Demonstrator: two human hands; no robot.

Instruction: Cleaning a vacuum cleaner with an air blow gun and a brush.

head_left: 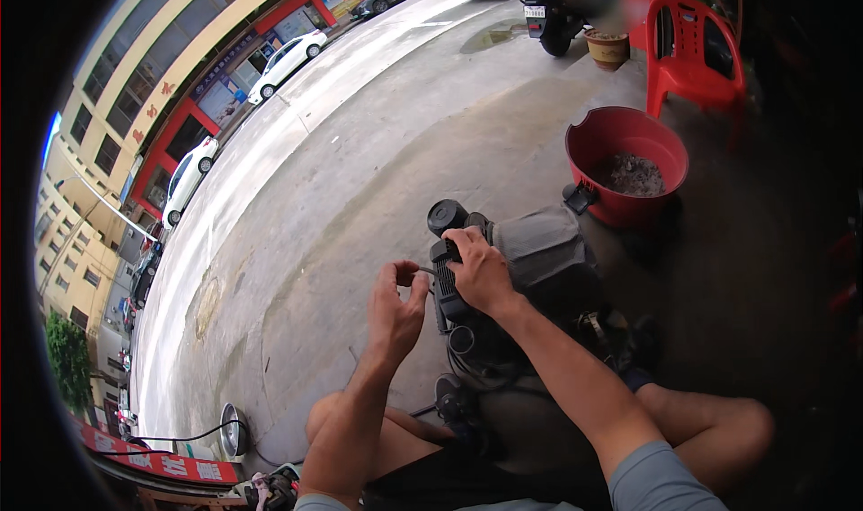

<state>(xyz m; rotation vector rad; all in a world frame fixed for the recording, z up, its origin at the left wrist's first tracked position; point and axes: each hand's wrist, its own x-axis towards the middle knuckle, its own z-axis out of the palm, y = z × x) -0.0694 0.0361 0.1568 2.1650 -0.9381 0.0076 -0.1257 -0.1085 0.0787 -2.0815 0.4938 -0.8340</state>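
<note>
Nearest the head camera, grey sleeves [665,479], bare forearms and bent knees frame a person seated low over concrete ground [297,268]. From where I stand, both hands are noted at a black machine [457,300] with a ribbed housing, sitting on the ground just beyond the shoes [456,403].

Left hand [398,311]: to the left of the housing, thumb and forefinger drawn narrow at a thin dark piece [429,270]; I cannot tell whether it is gripped. Right hand [481,271]: laid over the housing top, fingers curled; their undersides are hidden, so a grip cannot be confirmed.

A round black cap [446,216] is at the machine's far end; a grey cover [539,241] lies to its right. Black cables [481,376] run at the near side.

Far right of the machine, a red tub [584,147] contains grey debris [636,175]. Beyond it is a red plastic chair [690,57]. Near left, a metal bowl [235,430] is tilted on its side. White cars [288,65] are parked far left.
</note>
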